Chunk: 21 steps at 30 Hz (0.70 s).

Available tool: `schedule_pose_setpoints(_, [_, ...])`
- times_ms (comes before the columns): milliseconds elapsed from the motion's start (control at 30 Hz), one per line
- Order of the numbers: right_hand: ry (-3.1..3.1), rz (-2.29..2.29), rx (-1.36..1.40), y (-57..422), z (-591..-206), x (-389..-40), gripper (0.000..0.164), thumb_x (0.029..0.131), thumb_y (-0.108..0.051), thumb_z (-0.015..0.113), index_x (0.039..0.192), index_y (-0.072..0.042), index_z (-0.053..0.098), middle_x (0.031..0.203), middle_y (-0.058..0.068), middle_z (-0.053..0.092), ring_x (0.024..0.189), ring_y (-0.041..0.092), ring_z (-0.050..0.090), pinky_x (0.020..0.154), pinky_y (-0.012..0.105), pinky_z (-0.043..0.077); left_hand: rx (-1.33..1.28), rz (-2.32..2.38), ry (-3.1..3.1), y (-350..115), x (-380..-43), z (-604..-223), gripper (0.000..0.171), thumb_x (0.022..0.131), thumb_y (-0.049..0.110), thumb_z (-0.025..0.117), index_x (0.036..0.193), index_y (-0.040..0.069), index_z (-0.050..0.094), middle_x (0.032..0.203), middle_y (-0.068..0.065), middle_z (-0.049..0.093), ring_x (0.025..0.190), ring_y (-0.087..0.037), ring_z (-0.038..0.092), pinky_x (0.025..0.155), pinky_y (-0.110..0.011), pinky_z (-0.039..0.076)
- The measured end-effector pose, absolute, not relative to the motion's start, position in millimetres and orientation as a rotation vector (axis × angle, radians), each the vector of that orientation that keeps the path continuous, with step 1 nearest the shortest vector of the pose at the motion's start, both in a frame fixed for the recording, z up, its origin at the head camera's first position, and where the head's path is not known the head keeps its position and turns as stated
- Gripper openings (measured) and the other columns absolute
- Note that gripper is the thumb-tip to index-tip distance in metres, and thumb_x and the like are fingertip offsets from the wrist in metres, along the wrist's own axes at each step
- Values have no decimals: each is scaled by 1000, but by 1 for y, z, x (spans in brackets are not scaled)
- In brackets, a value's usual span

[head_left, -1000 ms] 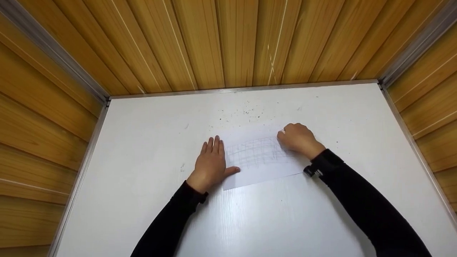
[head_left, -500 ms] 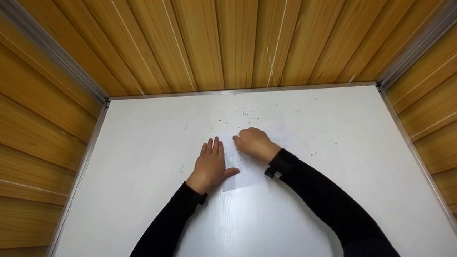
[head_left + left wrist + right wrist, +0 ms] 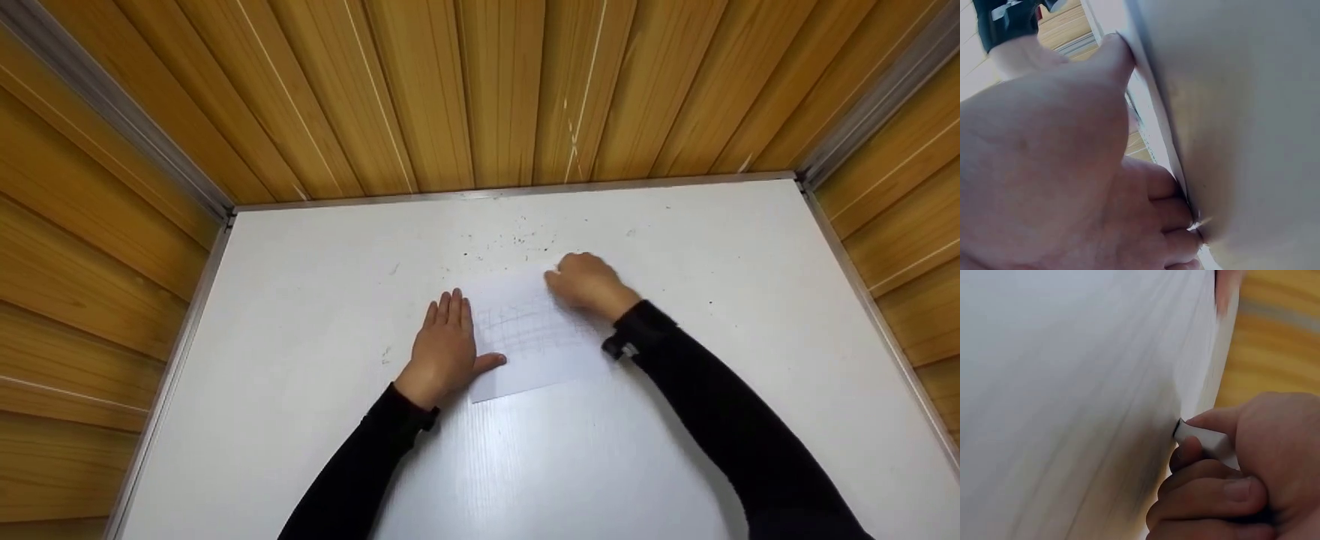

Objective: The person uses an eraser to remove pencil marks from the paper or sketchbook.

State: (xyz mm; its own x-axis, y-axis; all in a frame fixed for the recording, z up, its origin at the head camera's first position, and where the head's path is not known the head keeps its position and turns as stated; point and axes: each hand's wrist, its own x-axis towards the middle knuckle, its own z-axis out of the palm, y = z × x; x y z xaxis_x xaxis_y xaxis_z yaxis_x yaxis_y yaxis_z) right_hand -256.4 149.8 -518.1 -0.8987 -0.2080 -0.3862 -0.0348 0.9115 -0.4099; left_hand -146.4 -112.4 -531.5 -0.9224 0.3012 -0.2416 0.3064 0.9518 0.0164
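A sheet of white paper [image 3: 517, 375] with a faint pencil grid lies on the white table. My left hand [image 3: 444, 349] rests flat on its left edge, fingers straight and thumb spread inward over the sheet. In the left wrist view, the fingertips of the left hand [image 3: 1151, 225] press against the surface. My right hand [image 3: 589, 283] is over the upper right part of the paper. It pinches a white eraser [image 3: 1207, 441] whose tip is darkened and touches the sheet. From the head view the eraser is mostly hidden by the fingers.
Small dark crumbs and specks [image 3: 521, 238] are scattered on the table [image 3: 315, 337] behind the paper. Wood-look panels [image 3: 495, 90] wall in the back and both sides, meeting the table along a metal trim.
My right hand swept left across the paper toward the left hand, then came back to the right with the eraser. The left hand stays in place. The grid lines look fainter.
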Motion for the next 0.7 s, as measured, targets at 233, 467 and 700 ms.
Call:
schedule_pose_setpoints(233, [2697, -549, -90, 228, -514, -264, 64, 111, -40, 43, 136, 14, 68, 140, 37, 67, 114, 44, 63, 106, 62, 53, 435, -46, 2852, -118, -148, -527, 122, 98, 84, 55, 170, -10, 28, 180, -28, 27, 172, -41, 25, 141, -51, 23])
schedule_pose_setpoints(467, [2748, -468, -107, 219, -512, -263, 56, 111, -34, 43, 119, 13, 71, 117, 32, 72, 95, 39, 62, 90, 55, 56, 435, 65, 2851, -120, -150, -530, 122, 98, 81, 60, 170, -12, 27, 180, -30, 26, 172, -42, 23, 141, -52, 22])
schedule_pose_setpoints(700, [2714, -521, -127, 159, -509, -249, 56, 115, -37, 41, 118, 9, 73, 113, 27, 72, 96, 38, 65, 91, 53, 57, 432, 59, 2842, -120, -149, -530, 122, 98, 81, 60, 170, -11, 26, 180, -30, 26, 172, -42, 23, 141, -52, 22])
